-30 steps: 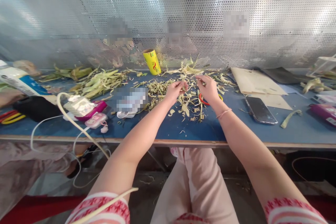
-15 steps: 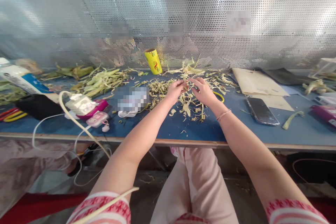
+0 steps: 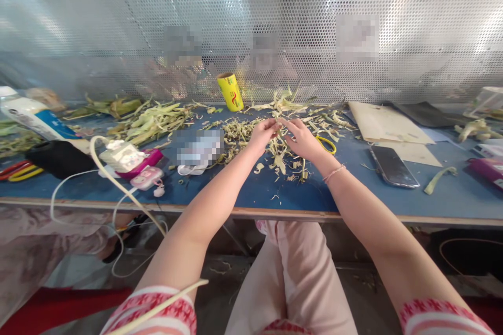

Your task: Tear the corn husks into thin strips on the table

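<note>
My left hand [image 3: 263, 136] is closed, its fingertips pinching a small pale-green plant piece [image 3: 277, 115] above the blue tabletop. From the other side, the fingers of my right hand [image 3: 303, 139] meet the same piece; the thumb is partly bent beneath. Just what the piece is cannot be made out. Below and around both hands lie shredded leaf scraps [image 3: 278, 161] and thin curled trimmings [image 3: 239, 131]. Close to my right wrist, a yellow loop [image 3: 327, 145], perhaps a scissor handle, shows on the table.
A yellow cardboard-core roll [image 3: 230, 92] stands by the perforated metal screen [image 3: 291, 5]. Leafy stalks [image 3: 157, 119] are heaped at left, near chargers with white cables [image 3: 95, 149] and a bottle [image 3: 39, 115]. On the right lie a phone [image 3: 393, 166] and flat cardboard [image 3: 387, 123].
Both hands stay nearly in place, with small finger shifts around the plant piece. The yellow loop shows a little more beside my right wrist.
</note>
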A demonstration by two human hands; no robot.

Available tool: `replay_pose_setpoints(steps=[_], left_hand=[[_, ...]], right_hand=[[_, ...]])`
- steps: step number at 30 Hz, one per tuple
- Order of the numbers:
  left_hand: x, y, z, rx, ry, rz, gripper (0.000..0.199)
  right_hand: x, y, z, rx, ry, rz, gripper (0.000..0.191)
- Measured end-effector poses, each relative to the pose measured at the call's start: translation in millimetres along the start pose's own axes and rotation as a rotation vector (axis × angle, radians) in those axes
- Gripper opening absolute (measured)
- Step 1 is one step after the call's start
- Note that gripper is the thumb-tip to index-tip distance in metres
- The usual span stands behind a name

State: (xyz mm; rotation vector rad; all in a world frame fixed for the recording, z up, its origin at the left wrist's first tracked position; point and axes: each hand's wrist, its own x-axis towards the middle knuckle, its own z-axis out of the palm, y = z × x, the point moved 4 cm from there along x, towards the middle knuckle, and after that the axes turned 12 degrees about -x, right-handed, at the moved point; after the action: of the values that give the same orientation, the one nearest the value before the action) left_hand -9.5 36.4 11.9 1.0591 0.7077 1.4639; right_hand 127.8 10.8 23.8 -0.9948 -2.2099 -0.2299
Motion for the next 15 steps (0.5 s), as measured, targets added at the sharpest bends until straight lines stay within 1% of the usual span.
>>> replay_pose_setpoints(steps=[3,6,8,11,13,15], left_hand=[[-1.5,0.5,1.3,0.013,-0.017,0.003,0.007],[-1.6,0.8,1.8,-0.037,-0.045,-0.018,0.007],[0.0,0.6,2.0,-0.083,-0.09,-0.038,0.007],[3.1,-0.4,2.4,-0.135,-0.164,-0.06,0.008],[3.4,-1.8,4.1,-0.157,-0.218,-0.083,0.012],[1.2,-3.0,7.5,-0.166,-0.283,-0.112,0.013]], right_hand=[[-0.4,-2.5,6.2,0.02,-0.027,-0.03,0.06],[0.9,-3.1,4.1,0.094,-0.009,0.024,0.054],[2.8,-0.2,-1.5,0.159,0.046,0.11,0.044],[5.4,8.2,-8.9,0.264,0.144,0.282,0.03],[6.2,12.9,-8.6,0.386,0.151,0.386,0.024],[6.6,13.7,-4.5,0.538,0.1,0.449,0.024]])
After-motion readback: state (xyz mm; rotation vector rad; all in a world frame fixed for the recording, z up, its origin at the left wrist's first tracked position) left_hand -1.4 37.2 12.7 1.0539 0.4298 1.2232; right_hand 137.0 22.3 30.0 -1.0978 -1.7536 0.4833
